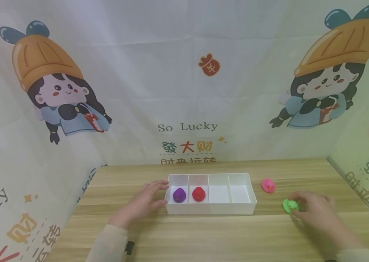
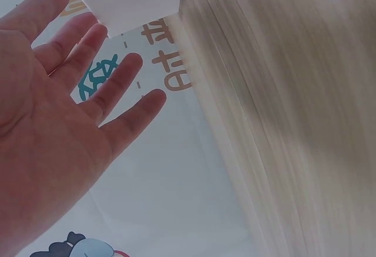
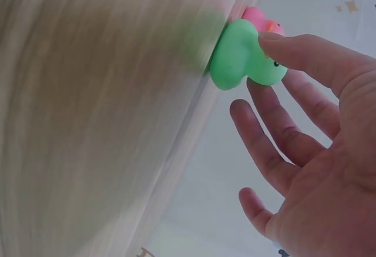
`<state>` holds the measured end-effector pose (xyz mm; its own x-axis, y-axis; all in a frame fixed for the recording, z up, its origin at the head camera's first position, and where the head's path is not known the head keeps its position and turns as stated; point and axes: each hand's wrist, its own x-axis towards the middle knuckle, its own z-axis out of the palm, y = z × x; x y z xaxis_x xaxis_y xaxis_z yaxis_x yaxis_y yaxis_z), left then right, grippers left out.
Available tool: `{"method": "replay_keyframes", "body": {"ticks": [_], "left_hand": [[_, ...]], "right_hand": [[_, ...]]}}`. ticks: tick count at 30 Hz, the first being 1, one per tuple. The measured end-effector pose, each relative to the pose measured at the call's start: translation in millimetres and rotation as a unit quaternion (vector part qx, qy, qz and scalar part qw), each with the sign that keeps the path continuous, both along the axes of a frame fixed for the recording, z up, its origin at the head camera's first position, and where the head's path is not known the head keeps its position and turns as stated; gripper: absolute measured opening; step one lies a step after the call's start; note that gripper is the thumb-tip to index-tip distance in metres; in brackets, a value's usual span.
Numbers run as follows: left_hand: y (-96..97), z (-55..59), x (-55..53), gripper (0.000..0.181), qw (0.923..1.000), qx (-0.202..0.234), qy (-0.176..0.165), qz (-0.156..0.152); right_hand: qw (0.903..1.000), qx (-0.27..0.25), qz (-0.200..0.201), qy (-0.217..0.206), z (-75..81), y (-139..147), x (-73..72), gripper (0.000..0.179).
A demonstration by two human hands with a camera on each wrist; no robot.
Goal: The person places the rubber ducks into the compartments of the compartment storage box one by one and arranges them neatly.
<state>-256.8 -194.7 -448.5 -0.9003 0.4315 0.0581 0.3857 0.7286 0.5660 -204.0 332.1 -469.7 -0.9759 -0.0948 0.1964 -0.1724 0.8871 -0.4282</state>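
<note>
A white tray [image 1: 211, 209] with compartments in a row sits on the table. Its leftmost compartment holds a purple rubber duck [image 1: 179, 195], and the one beside it a red rubber duck [image 1: 199, 194]. My left hand [image 1: 145, 202] is at the tray's left end, fingers fairly straight; the left wrist view shows the fingertips by the tray's white wall [image 2: 132, 1]. To the right of the tray, my right hand [image 1: 318, 211] pinches a green rubber duck [image 3: 235, 57] by the head between thumb and fingers. The green duck's base appears to be on the table.
A pink rubber duck [image 1: 268, 185] sits on the wooden table [image 1: 217, 236] between the tray and the right hand, a little farther back. Printed cloth [image 1: 184, 91] hangs behind the table and along both sides.
</note>
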Motion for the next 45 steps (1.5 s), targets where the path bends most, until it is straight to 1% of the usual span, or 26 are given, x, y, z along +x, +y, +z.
{"method": "replay_keyframes", "body": {"ticks": [5, 17, 27, 36, 41, 45], "left_hand": [[0.1, -0.5, 0.1, 0.049, 1.0000, 0.001, 0.003, -0.005], [0.3, 0.5, 1.4, 0.049, 1.0000, 0.006, 0.003, -0.001], [-0.5, -1.1, -0.1, 0.050, 1.0000, -0.002, 0.006, -0.002], [-0.5, 1.4, 1.9, 0.049, 1.0000, 0.002, 0.007, -0.003], [0.2, 3.3, 2.8, 0.050, 1.0000, 0.004, 0.006, -0.001], [0.3, 3.6, 3.0, 0.050, 1.0000, 0.002, 0.006, 0.000]], "right_hand": [[1.0000, -0.004, 0.002, 0.007, -0.8, -0.7, 0.6, 0.038], [0.9995, -0.022, 0.002, 0.021, -2.1, -7.1, 1.1, 0.037], [0.9993, -0.031, 0.005, 0.020, -2.7, -10.6, 0.1, 0.037], [0.9981, -0.037, 0.005, 0.048, -1.3, -16.2, -1.7, 0.037], [0.9976, -0.040, 0.010, 0.056, 1.1, -19.6, -3.2, 0.037], [0.9977, -0.039, 0.012, 0.054, 1.7, -21.5, -4.3, 0.037]]}}
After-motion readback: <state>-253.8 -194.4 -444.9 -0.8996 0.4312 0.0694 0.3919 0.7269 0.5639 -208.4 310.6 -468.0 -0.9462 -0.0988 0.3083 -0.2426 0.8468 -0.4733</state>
